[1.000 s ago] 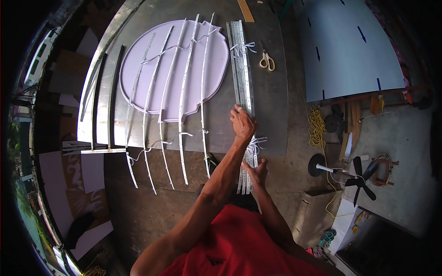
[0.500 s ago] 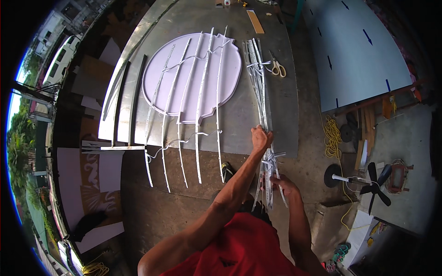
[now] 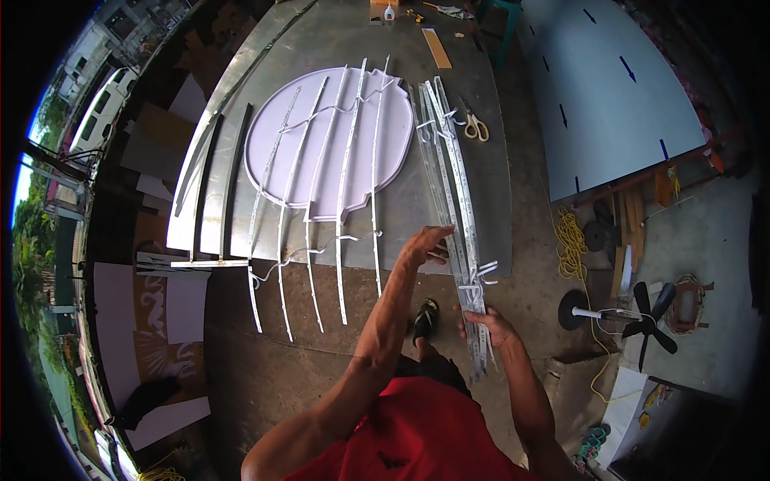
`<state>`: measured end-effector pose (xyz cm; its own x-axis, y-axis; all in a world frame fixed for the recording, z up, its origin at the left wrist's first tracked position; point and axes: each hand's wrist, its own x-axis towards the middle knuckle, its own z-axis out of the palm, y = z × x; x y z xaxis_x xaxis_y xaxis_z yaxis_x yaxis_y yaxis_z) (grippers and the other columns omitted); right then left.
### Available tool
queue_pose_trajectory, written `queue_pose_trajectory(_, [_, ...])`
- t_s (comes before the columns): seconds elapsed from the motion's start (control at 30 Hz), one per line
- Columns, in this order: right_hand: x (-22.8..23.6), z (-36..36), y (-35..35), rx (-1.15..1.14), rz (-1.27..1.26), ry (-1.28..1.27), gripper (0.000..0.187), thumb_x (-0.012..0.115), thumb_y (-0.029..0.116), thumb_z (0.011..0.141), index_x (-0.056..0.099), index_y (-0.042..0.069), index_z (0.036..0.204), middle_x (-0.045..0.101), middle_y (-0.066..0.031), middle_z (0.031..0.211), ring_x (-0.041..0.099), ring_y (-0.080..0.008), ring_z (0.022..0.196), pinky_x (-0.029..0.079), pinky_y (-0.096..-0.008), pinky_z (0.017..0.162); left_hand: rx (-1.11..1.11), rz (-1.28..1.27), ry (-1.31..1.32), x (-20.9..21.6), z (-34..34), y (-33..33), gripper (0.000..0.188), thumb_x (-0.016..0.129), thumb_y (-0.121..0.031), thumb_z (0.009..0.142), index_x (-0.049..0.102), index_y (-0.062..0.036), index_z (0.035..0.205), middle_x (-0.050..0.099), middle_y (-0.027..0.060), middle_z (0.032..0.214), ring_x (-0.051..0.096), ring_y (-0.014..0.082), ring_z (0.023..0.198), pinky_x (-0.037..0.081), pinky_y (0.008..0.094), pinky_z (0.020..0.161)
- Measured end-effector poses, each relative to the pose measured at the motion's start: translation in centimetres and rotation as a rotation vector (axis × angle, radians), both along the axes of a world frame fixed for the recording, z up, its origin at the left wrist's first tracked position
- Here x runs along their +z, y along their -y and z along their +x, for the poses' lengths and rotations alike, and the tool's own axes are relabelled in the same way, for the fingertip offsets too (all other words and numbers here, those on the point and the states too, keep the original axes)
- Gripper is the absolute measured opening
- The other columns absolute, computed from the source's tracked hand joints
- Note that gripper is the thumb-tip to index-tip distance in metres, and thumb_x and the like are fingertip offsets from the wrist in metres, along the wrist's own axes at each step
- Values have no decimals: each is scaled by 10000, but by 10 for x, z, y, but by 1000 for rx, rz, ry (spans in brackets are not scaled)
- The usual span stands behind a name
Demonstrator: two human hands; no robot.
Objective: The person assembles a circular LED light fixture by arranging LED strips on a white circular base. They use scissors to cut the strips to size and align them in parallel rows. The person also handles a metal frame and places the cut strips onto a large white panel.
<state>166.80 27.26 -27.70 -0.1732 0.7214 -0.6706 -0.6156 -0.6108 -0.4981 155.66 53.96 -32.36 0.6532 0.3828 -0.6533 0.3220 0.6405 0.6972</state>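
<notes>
A bundle of long, thin, silvery-white strips (image 3: 458,192) lies along the table's right side. Its near end overhangs the edge, and white cords or wires (image 3: 479,274) are looped around it. Close to that end, my right hand (image 3: 491,327) is closed around the strips. My left hand (image 3: 427,245) is at the bundle's left side, fingers stretched out and at most touching it. Left of it, several separate strips (image 3: 342,192), linked by white wire, lie spaced across a pale lilac rounded panel (image 3: 269,144) and stick out past the table edge.
The grey metal-topped table (image 3: 481,200) holds scissors (image 3: 476,127), an orange-brown strip (image 3: 437,48), a small white bottle (image 3: 389,13) and dark bars (image 3: 235,184). Right of it are a big light-blue panel (image 3: 609,96), yellow rope (image 3: 571,244) and a fan (image 3: 648,319).
My left hand has let go of the bundle and moved left, its fingers opening. The bundle's strips lie flatter and more side by side. My right hand has closed around its near end.
</notes>
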Motion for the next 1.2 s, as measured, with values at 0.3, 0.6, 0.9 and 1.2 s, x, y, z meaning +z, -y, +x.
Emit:
queue_pose_trajectory(0.3, [74, -3, 12, 49, 16, 27, 370, 678, 191, 912, 582, 11, 1221, 616, -59, 775, 607, -170, 626, 474, -319, 605, 342, -534, 595, -29, 26, -1, 935, 553, -766, 840, 534, 72, 1257, 647, 240, 1165, 638, 382, 1060, 514, 534, 951])
queue_pose_trajectory(0.6, [127, 38, 129, 228, -145, 313, 415, 728, 264, 903, 605, 25, 1219, 600, -30, 771, 576, -134, 674, 470, -310, 639, 546, -795, 1193, -22, 82, -7, 854, 679, -623, 833, 494, 20, 1364, 551, 254, 1338, 550, 435, 1214, 471, 580, 1006])
queue_pose_trajectory(0.9, [123, 126, 202, 334, -67, 584, 393, 735, 232, 898, 576, 29, 1194, 574, -20, 747, 549, -124, 652, 442, -312, 612, 339, -776, 1385, 55, 159, 50, 956, 668, -586, 862, 334, 55, 1488, 388, 244, 1526, 533, 370, 1283, 471, 550, 1004])
queue_pose_trajectory(1.2, [109, 177, 256, 105, -83, 591, 512, 773, 156, 847, 549, 16, 1285, 628, -47, 821, 592, -134, 637, 486, -317, 585, 180, -765, 1332, 104, 258, 62, 626, 635, -508, 926, 523, -45, 1333, 637, 95, 1066, 616, 253, 983, 496, 476, 867])
